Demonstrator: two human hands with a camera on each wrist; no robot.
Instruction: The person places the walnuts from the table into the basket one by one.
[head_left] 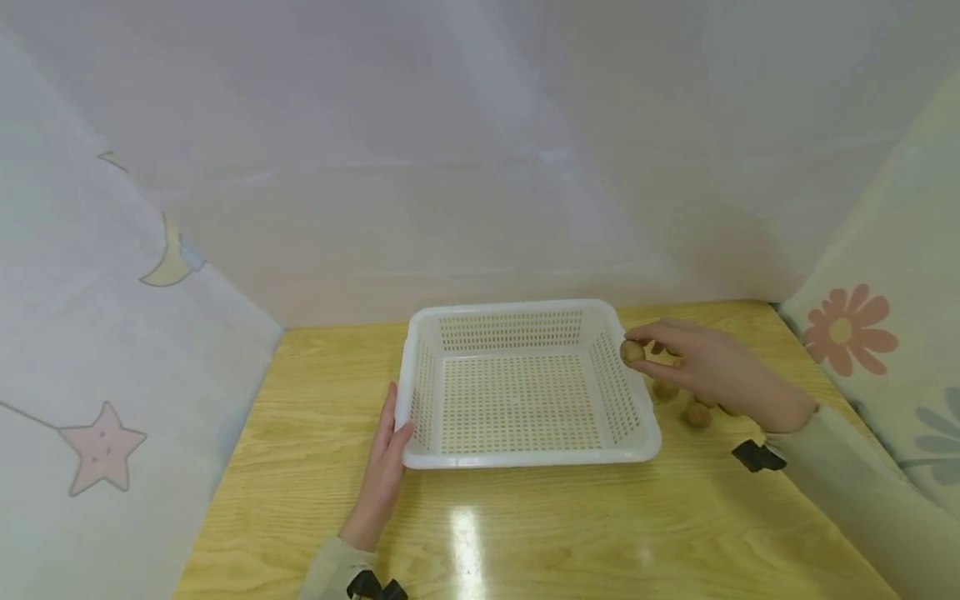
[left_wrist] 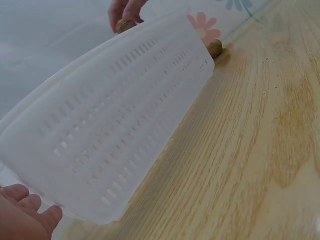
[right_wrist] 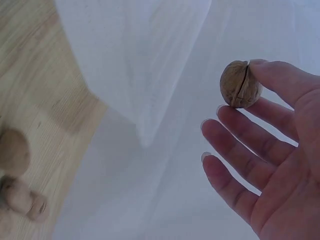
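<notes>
Currently | walnut (head_left: 632,352) pinched in right hand (head_left: 712,371), near basket (head_left: 525,460) | left hand (head_left: 386,458) grips basket's opposite side

I see a white, grid-slotted rectangular plastic basket (head_left: 532,459); beneath it, a yellowish wood-grained surface (head_left: 300,467); right of it, round brown walnuts (head_left: 698,415).

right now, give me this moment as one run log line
right hand: pinching walnut at right rim of basket | left hand: touching basket's left side | other walnuts: on table, right of basket
</notes>
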